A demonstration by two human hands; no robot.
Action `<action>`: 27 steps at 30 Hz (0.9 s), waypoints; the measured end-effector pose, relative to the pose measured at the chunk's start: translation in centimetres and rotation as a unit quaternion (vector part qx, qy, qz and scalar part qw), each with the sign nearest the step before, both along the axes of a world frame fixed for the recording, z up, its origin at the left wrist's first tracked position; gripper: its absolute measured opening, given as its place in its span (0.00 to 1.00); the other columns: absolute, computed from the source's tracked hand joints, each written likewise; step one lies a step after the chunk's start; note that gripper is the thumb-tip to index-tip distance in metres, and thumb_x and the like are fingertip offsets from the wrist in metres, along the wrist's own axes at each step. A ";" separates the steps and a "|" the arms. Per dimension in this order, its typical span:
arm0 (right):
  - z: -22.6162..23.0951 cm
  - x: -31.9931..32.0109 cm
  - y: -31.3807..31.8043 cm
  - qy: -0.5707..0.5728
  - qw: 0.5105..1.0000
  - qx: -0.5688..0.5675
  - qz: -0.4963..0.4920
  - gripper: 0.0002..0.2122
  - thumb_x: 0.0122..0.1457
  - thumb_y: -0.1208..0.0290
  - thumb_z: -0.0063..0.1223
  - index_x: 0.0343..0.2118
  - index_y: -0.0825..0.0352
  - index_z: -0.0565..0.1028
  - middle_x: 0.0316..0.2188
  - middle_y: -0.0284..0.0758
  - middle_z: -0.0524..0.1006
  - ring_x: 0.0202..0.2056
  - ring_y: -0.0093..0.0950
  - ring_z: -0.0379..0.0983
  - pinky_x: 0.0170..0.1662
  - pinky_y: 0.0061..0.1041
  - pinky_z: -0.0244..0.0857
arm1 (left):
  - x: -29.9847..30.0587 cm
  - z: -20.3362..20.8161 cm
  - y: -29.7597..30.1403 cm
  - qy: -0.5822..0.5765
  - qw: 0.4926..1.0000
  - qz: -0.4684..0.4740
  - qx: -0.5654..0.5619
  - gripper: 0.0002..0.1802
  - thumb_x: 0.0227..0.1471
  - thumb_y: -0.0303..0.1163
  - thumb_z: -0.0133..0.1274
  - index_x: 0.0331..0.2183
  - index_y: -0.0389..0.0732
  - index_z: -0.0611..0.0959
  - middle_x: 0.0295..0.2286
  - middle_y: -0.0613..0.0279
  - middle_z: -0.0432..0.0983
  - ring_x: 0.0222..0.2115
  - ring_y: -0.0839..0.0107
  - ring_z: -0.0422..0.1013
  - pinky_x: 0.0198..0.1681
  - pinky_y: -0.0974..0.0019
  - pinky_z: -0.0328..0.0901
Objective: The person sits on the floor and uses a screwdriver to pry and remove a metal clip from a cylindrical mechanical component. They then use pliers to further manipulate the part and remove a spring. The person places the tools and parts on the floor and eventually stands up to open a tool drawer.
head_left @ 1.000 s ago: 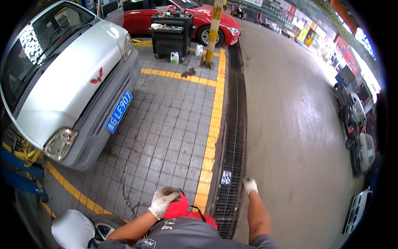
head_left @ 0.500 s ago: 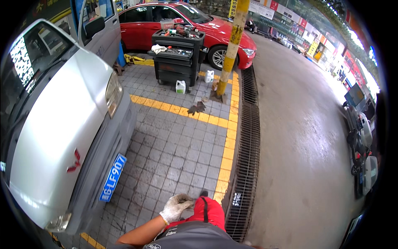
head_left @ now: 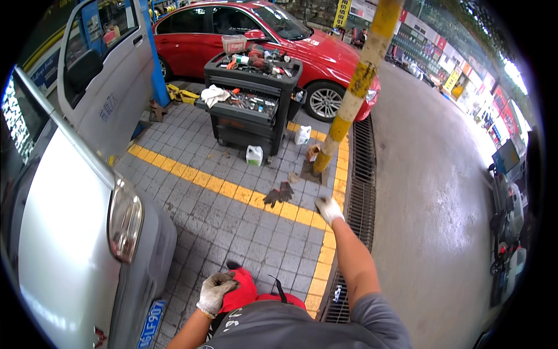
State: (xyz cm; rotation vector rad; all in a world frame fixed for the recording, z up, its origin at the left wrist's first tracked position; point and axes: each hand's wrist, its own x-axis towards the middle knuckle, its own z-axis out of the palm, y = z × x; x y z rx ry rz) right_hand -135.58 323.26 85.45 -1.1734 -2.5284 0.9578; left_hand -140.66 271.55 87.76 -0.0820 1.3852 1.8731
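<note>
My left hand [head_left: 215,292], in a white knit glove with a dirty palm, is held by my red trouser leg [head_left: 239,291] with fingers curled closed. Whatever its grip might contain is hidden. My right hand [head_left: 329,210], also in a white work glove, is stretched forward over the yellow floor line, fingers bent inward; I cannot make out anything in it. On the tiles beyond it lies a pair of dark gloves [head_left: 279,193]. Farther off stands a black tool cart [head_left: 247,125], a drawer pulled out, tools and a white rag [head_left: 215,95] on it.
A silver van [head_left: 64,232] with its door [head_left: 107,87] open stands at the left. A striped yellow pole [head_left: 354,96] rises near a drain grate [head_left: 361,180]. Two white jugs [head_left: 254,155] sit by the cart. Behind is a red car [head_left: 232,35]; scooters [head_left: 511,215] line the right.
My view has moved forward, closer to the cart and pole. My right arm has come into view, reaching ahead. My left hand stays low, fingers still curled.
</note>
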 end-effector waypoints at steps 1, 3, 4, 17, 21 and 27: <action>6.0 -5.9 1.1 0.085 0.996 -0.037 0.017 0.18 0.68 0.58 0.53 0.47 0.71 0.81 0.37 0.50 0.84 0.41 0.44 0.82 0.45 0.36 0.73 | -2.9 -1.1 2.1 -0.006 0.999 0.008 0.033 0.08 0.57 0.17 0.63 0.39 0.31 0.81 0.42 0.44 0.82 0.40 0.58 0.83 0.47 0.58 0.81; 16.0 -16.0 -0.2 0.113 0.990 -0.040 0.076 0.15 0.69 0.64 0.54 0.48 0.70 0.81 0.35 0.45 0.85 0.38 0.38 0.81 0.46 0.35 0.72 | -9.1 -2.1 5.2 -0.023 0.998 0.019 0.048 0.08 0.57 0.17 0.63 0.38 0.31 0.81 0.40 0.45 0.82 0.39 0.58 0.83 0.46 0.58 0.81; 15.0 -19.5 1.2 0.201 0.972 -0.079 0.097 0.14 0.69 0.66 0.54 0.49 0.70 0.81 0.41 0.45 0.86 0.43 0.36 0.83 0.50 0.33 0.73 | -12.3 -1.8 7.8 -0.033 0.998 0.006 0.048 0.08 0.56 0.17 0.63 0.38 0.31 0.81 0.39 0.45 0.83 0.38 0.58 0.83 0.46 0.58 0.81; -0.5 -38.2 8.9 0.076 0.976 -0.202 0.023 0.19 0.65 0.74 0.60 0.58 0.69 0.76 0.51 0.43 0.84 0.55 0.34 0.80 0.59 0.33 0.72 | -47.1 2.6 24.9 0.006 0.998 -0.049 -0.040 0.07 0.59 0.22 0.63 0.39 0.31 0.83 0.34 0.53 0.85 0.32 0.65 0.83 0.39 0.64 0.79; -2.2 -51.0 15.8 0.103 0.970 -0.209 0.074 0.20 0.66 0.70 0.59 0.60 0.70 0.75 0.53 0.46 0.83 0.56 0.37 0.80 0.61 0.34 0.71 | -55.5 -0.1 28.4 0.007 0.992 0.078 -0.095 0.05 0.59 0.21 0.63 0.37 0.31 0.82 0.32 0.53 0.83 0.30 0.65 0.82 0.36 0.62 0.79; 4.6 -77.1 17.4 -0.029 0.942 -0.156 0.294 0.36 0.62 0.56 0.64 0.71 0.61 0.64 0.67 0.53 0.69 0.62 0.47 0.74 0.65 0.40 0.69 | -66.2 2.5 34.8 0.039 0.982 0.165 -0.083 0.07 0.57 0.20 0.62 0.38 0.36 0.81 0.32 0.56 0.82 0.29 0.63 0.82 0.36 0.58 0.80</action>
